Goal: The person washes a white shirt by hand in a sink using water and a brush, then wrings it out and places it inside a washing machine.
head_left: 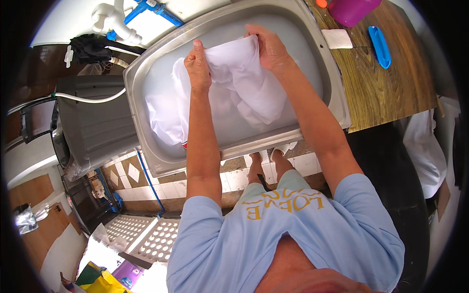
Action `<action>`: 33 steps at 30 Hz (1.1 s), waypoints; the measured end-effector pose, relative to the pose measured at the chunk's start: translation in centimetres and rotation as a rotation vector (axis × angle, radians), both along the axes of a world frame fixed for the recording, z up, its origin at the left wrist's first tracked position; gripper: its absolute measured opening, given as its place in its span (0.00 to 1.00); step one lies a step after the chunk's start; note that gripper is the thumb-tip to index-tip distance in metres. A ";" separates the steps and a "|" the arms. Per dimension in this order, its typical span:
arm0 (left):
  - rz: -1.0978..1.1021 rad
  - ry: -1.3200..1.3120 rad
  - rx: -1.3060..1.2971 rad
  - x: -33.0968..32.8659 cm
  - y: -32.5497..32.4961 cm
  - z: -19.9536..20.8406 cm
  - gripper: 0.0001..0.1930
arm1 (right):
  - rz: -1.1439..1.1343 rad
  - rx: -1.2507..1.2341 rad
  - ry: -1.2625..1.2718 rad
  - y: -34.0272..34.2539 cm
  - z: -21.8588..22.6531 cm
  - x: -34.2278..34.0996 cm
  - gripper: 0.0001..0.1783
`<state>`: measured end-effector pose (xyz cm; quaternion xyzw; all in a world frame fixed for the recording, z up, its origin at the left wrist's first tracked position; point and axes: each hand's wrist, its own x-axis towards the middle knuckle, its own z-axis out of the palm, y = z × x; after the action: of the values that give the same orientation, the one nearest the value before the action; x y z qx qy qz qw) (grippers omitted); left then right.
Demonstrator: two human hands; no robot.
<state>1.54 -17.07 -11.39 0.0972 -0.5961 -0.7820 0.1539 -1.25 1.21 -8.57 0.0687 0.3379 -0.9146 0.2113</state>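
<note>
A wet white garment [244, 78] is stretched between my two hands over a metal sink basin [337, 100] filled with cloudy water. My left hand [198, 67] grips one side of its upper edge, thumb pointing up. At the other end of that edge, my right hand [269, 49] pinches the cloth. The lower folds hang down into the water. More white fabric [163, 117] lies half sunk at the basin's left, with a small red trim near the front wall; whether it belongs to the same garment I cannot tell.
Right of the basin, a wood-patterned counter [376, 93] holds a whitish bar [337, 39], a blue brush-like item [379, 47] and a purple container [351, 10]. A white faucet [116, 22] stands at the back left. A grey bin [97, 112] with a white hose [90, 99] adjoins the left side.
</note>
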 end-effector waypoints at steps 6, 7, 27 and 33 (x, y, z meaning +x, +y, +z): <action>-0.071 0.002 -0.527 -0.5 0.3 -1.7 0.21 | -0.049 0.413 0.216 2.2 -3.3 -1.9 0.10; -0.063 -0.057 -0.614 -0.4 0.9 -2.2 0.22 | -0.076 0.689 0.296 2.6 -4.7 -2.1 0.10; -0.147 0.240 -0.581 -1.0 10.0 1.5 0.08 | 0.007 -0.301 0.023 -0.2 -4.6 1.5 0.13; -0.053 0.063 -0.763 -5.0 7.2 -0.3 0.08 | -0.137 -0.035 -0.321 -3.4 -3.0 0.3 0.14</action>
<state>-3.43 -9.84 -11.70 -0.0067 -0.8414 -0.5104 0.1771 -0.91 -2.18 -11.56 0.2328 0.2786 -0.9098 0.2010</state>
